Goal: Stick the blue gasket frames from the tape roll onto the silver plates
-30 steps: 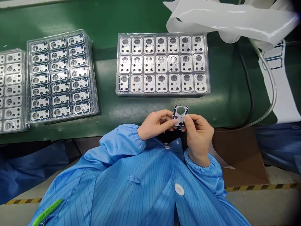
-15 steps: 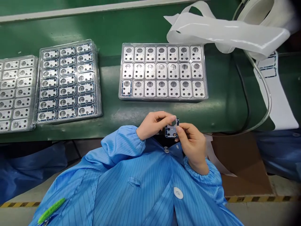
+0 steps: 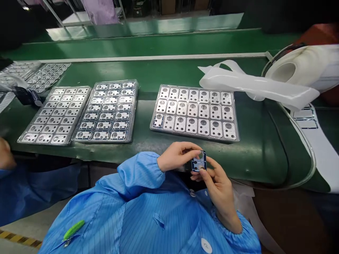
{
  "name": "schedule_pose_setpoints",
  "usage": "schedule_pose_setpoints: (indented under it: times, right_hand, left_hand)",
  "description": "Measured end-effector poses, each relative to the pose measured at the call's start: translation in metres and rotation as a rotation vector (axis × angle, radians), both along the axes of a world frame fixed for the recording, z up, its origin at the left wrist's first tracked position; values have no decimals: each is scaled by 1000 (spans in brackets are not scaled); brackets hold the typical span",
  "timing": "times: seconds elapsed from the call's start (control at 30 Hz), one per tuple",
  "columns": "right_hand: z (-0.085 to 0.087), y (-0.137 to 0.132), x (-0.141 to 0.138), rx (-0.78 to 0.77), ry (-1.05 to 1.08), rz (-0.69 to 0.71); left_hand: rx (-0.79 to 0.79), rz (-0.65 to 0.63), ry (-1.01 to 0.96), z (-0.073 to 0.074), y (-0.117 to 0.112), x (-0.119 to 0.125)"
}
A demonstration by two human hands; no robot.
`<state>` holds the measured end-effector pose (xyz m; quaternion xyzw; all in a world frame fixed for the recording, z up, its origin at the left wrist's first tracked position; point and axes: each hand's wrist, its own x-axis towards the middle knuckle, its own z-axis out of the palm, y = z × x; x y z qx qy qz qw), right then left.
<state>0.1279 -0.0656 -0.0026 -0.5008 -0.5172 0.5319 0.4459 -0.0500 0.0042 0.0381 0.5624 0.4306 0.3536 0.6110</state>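
Long green surface [image 3: 265, 158] running left to right in front of the person, with a white plastic sheet [image 3: 254, 84] at far right. On it, a clear tray [image 3: 194, 135] of metal plates [image 3: 192, 110] in three rows, and two more trays [image 3: 106, 141] further left. Above the surface's near edge, a small blue-rimmed plate [image 3: 198, 163], long axis pointing roughly far, round hole at the far end, pinched between left hand [image 3: 180, 157] and right hand [image 3: 217, 190], both closed on it.
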Motion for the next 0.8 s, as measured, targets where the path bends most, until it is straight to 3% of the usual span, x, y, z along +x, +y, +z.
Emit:
schedule_pose_setpoints:
  times: [0.07, 0.13, 0.23, 0.37, 0.53, 0.63, 0.7, 0.8]
  right_hand:
    - [1, 0, 3, 48, 13, 38]
    - [1, -2, 11, 96, -21, -20]
    - [-3, -6, 30, 118, -92, -248]
    - [-10, -13, 58, 34, -120, -517]
    - [-11, -19, 82, -22, -125, -685]
    - [-15, -16, 99, 15, -150, -813]
    - [-23, -6, 118, 67, -194, -942]
    - [-42, 17, 164, 120, -286, -1242]
  left_hand:
    - [114, 58, 113, 6, 16, -16]
    - [240, 180, 269, 12, 38, -35]
    - [374, 352, 582, 18, 70, -62]
    - [415, 317, 950, 15, 93, -78]
    - [560, 320, 1163, 5, 89, -79]
    - [664, 220, 1183, 5, 79, -80]
    - [730, 175, 1177, 12, 72, -80]
    - [846, 283, 1114, 34, 63, -79]
